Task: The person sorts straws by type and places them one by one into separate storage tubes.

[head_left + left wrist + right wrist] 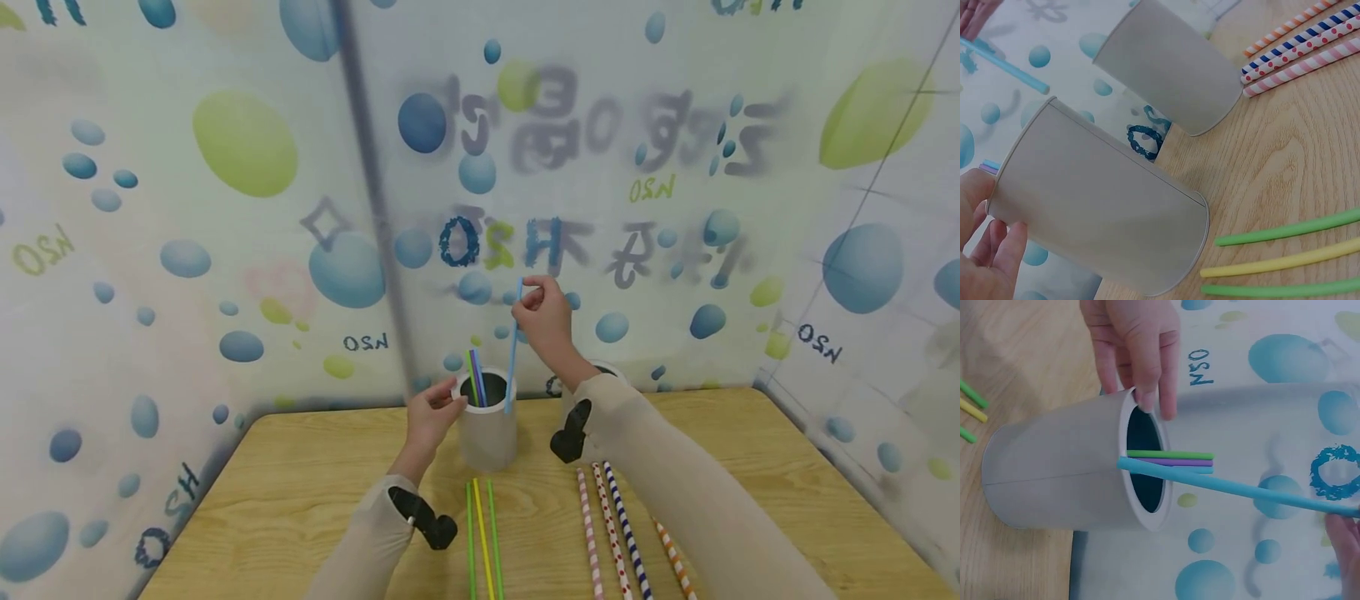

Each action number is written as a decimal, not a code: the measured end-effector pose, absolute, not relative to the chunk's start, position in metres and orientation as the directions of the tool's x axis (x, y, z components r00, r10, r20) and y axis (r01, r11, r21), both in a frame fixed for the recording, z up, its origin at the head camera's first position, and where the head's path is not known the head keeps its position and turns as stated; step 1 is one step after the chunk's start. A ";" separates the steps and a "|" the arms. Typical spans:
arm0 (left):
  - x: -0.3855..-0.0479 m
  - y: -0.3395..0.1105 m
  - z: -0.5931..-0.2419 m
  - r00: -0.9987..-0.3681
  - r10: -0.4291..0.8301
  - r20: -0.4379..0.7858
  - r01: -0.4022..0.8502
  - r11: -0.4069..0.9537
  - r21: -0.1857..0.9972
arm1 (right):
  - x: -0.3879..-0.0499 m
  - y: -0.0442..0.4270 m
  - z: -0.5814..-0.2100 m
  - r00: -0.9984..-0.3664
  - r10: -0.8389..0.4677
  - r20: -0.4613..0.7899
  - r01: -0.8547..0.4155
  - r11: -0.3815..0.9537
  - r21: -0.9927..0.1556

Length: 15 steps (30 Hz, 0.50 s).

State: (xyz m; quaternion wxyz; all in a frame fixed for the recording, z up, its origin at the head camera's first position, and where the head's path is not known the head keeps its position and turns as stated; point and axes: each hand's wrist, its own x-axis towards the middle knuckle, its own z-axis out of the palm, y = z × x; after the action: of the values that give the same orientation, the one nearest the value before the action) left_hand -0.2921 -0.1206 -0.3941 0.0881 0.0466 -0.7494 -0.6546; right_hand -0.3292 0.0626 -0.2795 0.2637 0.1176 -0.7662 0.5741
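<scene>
My right hand [546, 321] pinches a light blue straw [513, 350] near its top end. The straw hangs nearly upright, its lower end at the near rim of a white cylindrical container [489, 437]. Fingers of my left hand [432, 421] grip that container at the left of its rim. Inside it stand a green straw [1172, 454], a purple straw [1185, 462] and another blue straw [1200, 470]. Seen from the left wrist, the held blue straw [1010, 67] has its lower tip just above the container's rim.
A second white container [1169, 69] stands to the right, partly behind my right arm. Two green straws and a yellow straw [483, 537] lie on the wooden table [322, 475]. Several patterned paper straws [626, 529] lie further right. A printed curtain [247, 333] rises behind the table.
</scene>
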 end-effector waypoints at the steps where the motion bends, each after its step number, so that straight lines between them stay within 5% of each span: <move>1: -0.292 -0.121 -0.394 -0.980 -0.186 0.068 0.043 0.139 0.989 | -0.329 0.062 -0.278 -0.830 0.123 0.544 -0.488 0.310 -0.816; 15: -0.291 -0.120 -0.393 -0.981 -0.185 0.061 0.033 0.149 0.988 | -0.338 0.049 -0.282 -0.802 0.084 0.591 -0.529 0.361 -0.768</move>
State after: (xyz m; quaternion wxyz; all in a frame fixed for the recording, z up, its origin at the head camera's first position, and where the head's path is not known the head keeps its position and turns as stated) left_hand -0.2911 -0.1195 -0.3930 0.0837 0.0502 -0.7533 -0.6504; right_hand -0.3384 0.0493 -0.2818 0.2802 0.1432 -0.7759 0.5468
